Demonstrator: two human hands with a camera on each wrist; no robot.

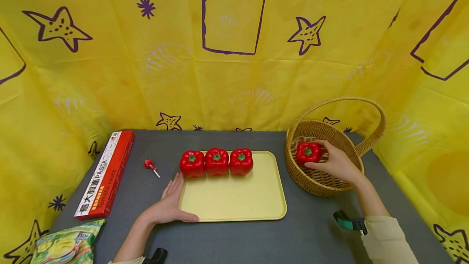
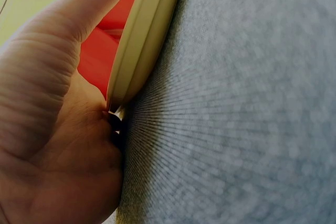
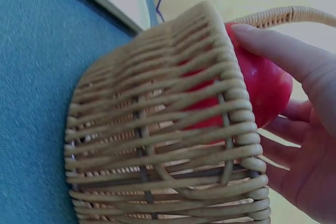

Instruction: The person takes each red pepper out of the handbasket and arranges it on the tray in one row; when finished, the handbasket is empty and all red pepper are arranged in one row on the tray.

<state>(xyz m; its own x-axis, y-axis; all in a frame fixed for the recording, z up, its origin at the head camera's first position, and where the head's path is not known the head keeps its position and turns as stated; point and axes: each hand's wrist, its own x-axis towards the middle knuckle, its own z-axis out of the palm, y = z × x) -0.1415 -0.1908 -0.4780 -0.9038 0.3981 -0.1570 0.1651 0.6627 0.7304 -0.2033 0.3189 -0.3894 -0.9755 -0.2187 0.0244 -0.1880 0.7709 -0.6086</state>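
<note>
Three red bell peppers (image 1: 216, 162) stand in a row along the far side of a pale yellow tray (image 1: 234, 205). My left hand (image 1: 166, 203) rests against the tray's left edge, fingers straight and thumb at the near left corner. In the left wrist view, the thumb (image 2: 58, 30) lies by the tray's rim (image 2: 142, 40). My right hand (image 1: 337, 162) holds another red bell pepper (image 1: 305, 152) between thumb and fingers, inside a wicker basket (image 1: 318, 188). The right wrist view shows that pepper (image 3: 262, 85) partly hidden behind the basket's woven wall (image 3: 168, 119).
A red and white pasta box (image 1: 106, 176) lies at the left, with a red lollipop (image 1: 149, 164) beside it. A green and yellow packet (image 1: 69, 243) sits at the near left corner. The basket's tall handle (image 1: 342, 100) arches over it. Yellow cloth (image 1: 234, 76) surrounds the grey table.
</note>
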